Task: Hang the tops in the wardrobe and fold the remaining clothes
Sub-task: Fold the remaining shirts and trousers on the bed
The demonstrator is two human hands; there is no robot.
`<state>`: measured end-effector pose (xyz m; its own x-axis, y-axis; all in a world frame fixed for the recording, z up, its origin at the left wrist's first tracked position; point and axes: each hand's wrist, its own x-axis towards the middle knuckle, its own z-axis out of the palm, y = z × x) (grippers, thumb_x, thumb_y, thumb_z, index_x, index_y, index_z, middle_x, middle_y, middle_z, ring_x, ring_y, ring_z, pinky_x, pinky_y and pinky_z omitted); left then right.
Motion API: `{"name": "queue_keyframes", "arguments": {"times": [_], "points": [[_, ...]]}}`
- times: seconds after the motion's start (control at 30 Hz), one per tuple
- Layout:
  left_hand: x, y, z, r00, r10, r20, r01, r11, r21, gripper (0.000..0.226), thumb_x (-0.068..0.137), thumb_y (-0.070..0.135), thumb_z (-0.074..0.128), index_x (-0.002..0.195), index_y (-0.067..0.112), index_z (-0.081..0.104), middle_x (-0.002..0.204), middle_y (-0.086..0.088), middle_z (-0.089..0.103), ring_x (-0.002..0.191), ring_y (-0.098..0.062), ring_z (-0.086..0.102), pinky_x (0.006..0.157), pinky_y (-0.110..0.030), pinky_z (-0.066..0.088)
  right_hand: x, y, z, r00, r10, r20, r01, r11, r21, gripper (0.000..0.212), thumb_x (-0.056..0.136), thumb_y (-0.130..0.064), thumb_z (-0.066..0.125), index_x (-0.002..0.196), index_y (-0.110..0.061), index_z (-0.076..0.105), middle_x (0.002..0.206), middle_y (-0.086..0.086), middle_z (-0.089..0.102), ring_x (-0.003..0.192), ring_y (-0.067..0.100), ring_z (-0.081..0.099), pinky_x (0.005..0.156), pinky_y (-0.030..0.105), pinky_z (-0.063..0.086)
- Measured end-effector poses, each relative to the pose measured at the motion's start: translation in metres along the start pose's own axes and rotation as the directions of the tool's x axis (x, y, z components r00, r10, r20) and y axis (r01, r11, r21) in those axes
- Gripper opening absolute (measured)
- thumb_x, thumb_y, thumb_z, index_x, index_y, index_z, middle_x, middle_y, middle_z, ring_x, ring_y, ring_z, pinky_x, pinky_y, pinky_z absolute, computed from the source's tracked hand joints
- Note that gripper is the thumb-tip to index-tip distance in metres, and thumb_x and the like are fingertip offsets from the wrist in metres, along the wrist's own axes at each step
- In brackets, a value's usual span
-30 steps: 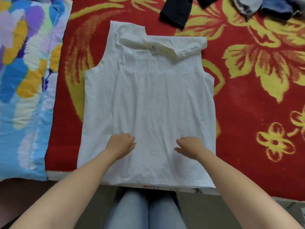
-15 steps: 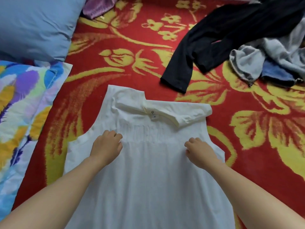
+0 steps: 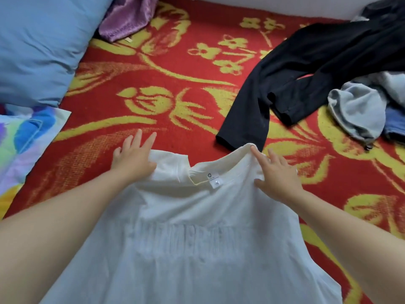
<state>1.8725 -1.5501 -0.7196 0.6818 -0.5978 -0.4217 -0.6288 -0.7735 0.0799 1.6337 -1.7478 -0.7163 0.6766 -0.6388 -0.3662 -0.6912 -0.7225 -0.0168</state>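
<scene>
We see a white sleeveless top [image 3: 186, 238] that lies flat on the bed [image 3: 153, 69], on its red cover with yellow flowers. The top is at the near edge of the bed, in the middle, and its neck points to the far edge. A small white label [image 3: 215, 179] shows inside the neckline, and faint raised letters run across the chest (we cannot read them).

Both hands are on the shoulders of the top, well apart from each other. The left hand [image 3: 133, 159] rests with its palm on the left shoulder, and its fingers are straight and spread, reaching past the cloth over the red cover. The right hand [image 3: 278, 176] lies on the right shoulder with straight fingers, and the forefinger touches the tip of the strap. Neither hand is curled around the fabric.

A black garment [image 3: 306, 69] is spread toward the far right corner, and one long end of it comes just beside the right shoulder of the top (we cannot tell if they touch). A grey garment [image 3: 359, 113] is crumpled at the right edge, with a blue piece [image 3: 394, 123] beside it. A blue pillow [image 3: 39, 47] fills the far left corner, a purple cloth [image 3: 125, 18] lies next to it, and a colourful pillow [image 3: 24, 139] sits at the left edge.
</scene>
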Motion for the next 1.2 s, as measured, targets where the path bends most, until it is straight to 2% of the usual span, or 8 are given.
{"name": "queue_keyframes", "arguments": {"times": [0.17,0.33,0.5,0.73,0.83,0.97,1.03,1.2], "points": [[0.026,-0.008,0.002,1.0,-0.009,-0.001,0.009,0.989,-0.148,0.023,0.083,0.033,0.066,0.103,0.029,0.056,0.145,-0.003,0.025,0.129,-0.027,0.02,0.098,-0.045,0.026,0.03,0.002,0.01,0.997,0.058,-0.048,-0.048,0.982,0.184,0.093,0.084,-0.032,0.062,0.149,-0.034,-0.004,0.13,0.008,0.048,0.113,0.03,0.049,0.089,0.039,0.038],[0.043,-0.02,-0.008,0.996,0.04,0.079,-0.015,0.954,-0.298,0.017,0.077,0.028,0.073,0.071,0.02,0.059,0.123,-0.005,0.043,0.121,-0.028,0.031,0.098,-0.042,0.026,0.042,0.005,0.004,0.994,0.11,0.027,-0.113,0.975,0.189,0.088,0.075,-0.036,0.073,0.145,-0.026,0.02,0.138,0.002,0.045,0.123,0.028,0.045,0.11,0.044,0.022],[0.047,-0.031,-0.027,0.991,0.085,0.104,0.003,0.762,-0.647,0.014,0.081,0.01,0.07,0.078,0.004,0.056,0.081,-0.006,0.059,0.074,-0.02,0.054,0.061,-0.029,0.04,0.045,0.004,0.008,0.992,0.126,0.004,-0.124,0.967,0.224,0.072,0.074,-0.035,0.074,0.132,-0.027,0.034,0.133,0.002,0.046,0.122,0.028,0.041,0.108,0.049,0.021],[0.018,-0.044,-0.038,0.997,0.077,-0.032,-0.074,0.642,-0.763,0.023,0.079,-0.001,0.069,0.069,0.012,0.052,0.061,0.0,0.057,0.052,-0.008,0.052,0.048,-0.02,0.04,0.03,0.001,0.001,0.957,0.291,-0.002,-0.285,0.937,0.202,0.048,0.076,-0.045,0.07,0.109,-0.02,0.047,0.115,0.01,0.052,0.122,0.03,0.035,0.101,0.052,0.023],[-0.003,-0.047,-0.049,0.98,0.165,-0.111,-0.195,0.691,-0.697,0.023,0.077,-0.004,0.069,0.066,0.01,0.056,0.05,0.009,0.055,0.045,0.001,0.046,0.044,-0.012,0.036,0.008,0.008,-0.009,0.974,0.195,-0.112,-0.167,0.962,0.216,0.037,0.078,-0.044,0.069,0.067,-0.015,0.048,0.077,0.001,0.05,0.101,0.025,0.036,0.082,0.039,0.023],[-0.036,-0.068,-0.064,0.961,0.241,-0.138,-0.272,0.718,-0.64,0.026,0.07,0.002,0.078,0.064,0.023,0.063,0.06,-0.002,0.056,0.059,-0.009,0.045,0.055,-0.02,0.035,-0.037,0.036,-0.021,0.982,0.082,-0.17,-0.011,0.925,0.379,0.021,0.076,-0.028,0.075,0.086,-0.011,0.067,0.092,0.005,0.055,0.106,0.03,0.042,0.087,0.037,0.024],[-0.061,-0.077,-0.064,0.943,0.297,-0.149,-0.327,0.744,-0.582,0.017,0.061,0.025,0.079,0.067,0.027,0.064,0.061,-0.008,0.053,0.057,-0.01,0.042,0.052,-0.019,0.033,-0.069,0.049,-0.021,0.961,-0.071,-0.269,0.186,0.884,0.429,0.014,0.073,-0.023,0.074,0.076,-0.023,0.061,0.075,0.002,0.059,0.083,0.028,0.052,0.085,0.041,0.031],[-0.131,-0.099,-0.031,0.79,0.597,-0.138,-0.607,0.731,-0.312,0.012,0.065,0.032,0.053,0.076,0.037,0.051,0.071,0.011,0.054,0.058,-0.002,0.045,0.054,-0.022,0.035,-0.149,0.06,0.004,0.759,-0.554,-0.342,0.571,0.819,-0.059,0.016,0.092,-0.027,0.037,0.076,-0.026,0.035,0.056,-0.004,0.048,0.059,0.016,0.04,0.068,0.03,0.032]]}}
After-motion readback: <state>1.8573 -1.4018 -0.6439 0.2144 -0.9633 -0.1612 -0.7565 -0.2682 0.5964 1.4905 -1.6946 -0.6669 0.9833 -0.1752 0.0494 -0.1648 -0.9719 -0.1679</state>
